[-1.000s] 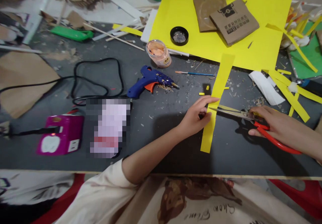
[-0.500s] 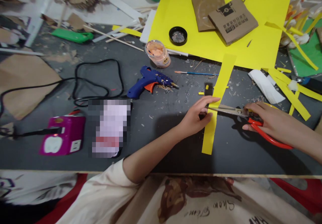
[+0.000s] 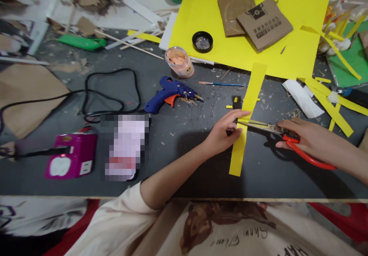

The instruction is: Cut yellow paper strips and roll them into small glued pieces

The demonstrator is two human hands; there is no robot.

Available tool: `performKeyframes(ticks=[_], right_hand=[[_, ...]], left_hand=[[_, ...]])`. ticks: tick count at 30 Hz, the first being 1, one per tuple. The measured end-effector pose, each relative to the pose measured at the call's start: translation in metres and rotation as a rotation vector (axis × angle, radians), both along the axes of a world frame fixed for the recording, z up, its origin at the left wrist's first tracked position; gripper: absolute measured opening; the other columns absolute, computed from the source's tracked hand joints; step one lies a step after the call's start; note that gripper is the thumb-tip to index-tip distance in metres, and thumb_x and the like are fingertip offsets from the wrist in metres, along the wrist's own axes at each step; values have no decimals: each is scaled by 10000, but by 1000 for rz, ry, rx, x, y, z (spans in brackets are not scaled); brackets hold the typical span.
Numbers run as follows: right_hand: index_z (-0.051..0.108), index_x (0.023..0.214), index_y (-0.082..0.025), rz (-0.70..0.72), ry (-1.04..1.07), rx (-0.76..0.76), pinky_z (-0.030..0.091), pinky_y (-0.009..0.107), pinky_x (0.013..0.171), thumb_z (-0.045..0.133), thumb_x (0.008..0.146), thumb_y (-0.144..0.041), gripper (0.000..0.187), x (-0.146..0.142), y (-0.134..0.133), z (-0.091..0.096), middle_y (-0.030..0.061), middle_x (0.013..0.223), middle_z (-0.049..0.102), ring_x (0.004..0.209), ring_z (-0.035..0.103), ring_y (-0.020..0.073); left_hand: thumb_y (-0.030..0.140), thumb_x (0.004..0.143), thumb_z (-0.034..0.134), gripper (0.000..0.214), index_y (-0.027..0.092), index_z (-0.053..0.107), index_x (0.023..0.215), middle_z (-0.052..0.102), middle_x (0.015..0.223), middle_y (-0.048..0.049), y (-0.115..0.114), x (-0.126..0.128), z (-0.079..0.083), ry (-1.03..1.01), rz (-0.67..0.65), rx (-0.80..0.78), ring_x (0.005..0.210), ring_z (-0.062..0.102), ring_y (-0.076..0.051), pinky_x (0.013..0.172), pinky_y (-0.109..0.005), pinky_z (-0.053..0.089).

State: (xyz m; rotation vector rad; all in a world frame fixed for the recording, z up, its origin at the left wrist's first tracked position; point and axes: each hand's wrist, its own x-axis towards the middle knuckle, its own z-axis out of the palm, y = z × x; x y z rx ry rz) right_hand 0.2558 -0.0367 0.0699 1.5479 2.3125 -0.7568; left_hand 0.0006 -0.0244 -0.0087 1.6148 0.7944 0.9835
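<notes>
My left hand (image 3: 225, 130) pinches a long yellow paper strip (image 3: 254, 85) near its middle, thumb below and fingers above. The strip slants over the dark table, its top end overlapping a yellow sheet (image 3: 276, 62). On the right, my right hand (image 3: 304, 131) is closed round the red handles of a pair of scissors (image 3: 260, 124). The blades lie across the strip between the left thumb and fingers, and their tips reach the left fingers. Just above the left hand lies a small dark piece (image 3: 237, 102) with yellow bits around it.
Left of the hands lie a blue glue gun (image 3: 169, 94) with its black cord, a phone (image 3: 128, 144) and a magenta box (image 3: 76, 156). An open jar (image 3: 179, 62), a black lid (image 3: 202, 41) and cardboard pieces (image 3: 266, 25) are farther back. Cut yellow strips (image 3: 330, 104) lie at right.
The scissor blades look slightly more closed across the strip. The left hand keeps its pinch in nearly the same place. The whole view has shifted a little.
</notes>
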Motion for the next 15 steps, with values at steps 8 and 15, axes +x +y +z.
performKeyframes(ticks=[8,15], right_hand=[[543,1154,-222,22,-2,-25,519,429,727,375,844,-638,545,1,3,2,124,1012,653,867,660,304],[572,1108,-213,39,25,-18,514,405,692,420,841,-611,503,4,4,2,120,971,675,831,668,294]], left_hand=[[85,836,472,376,193,560,1185,586,1221,-90,1,1,2,5,5,-2,1155,518,-186,685,-208,498],[93,831,481,398,206,557,1204,571,1228,-96,0,1,2,-8,10,-39,992,574,-158,552,-161,445]])
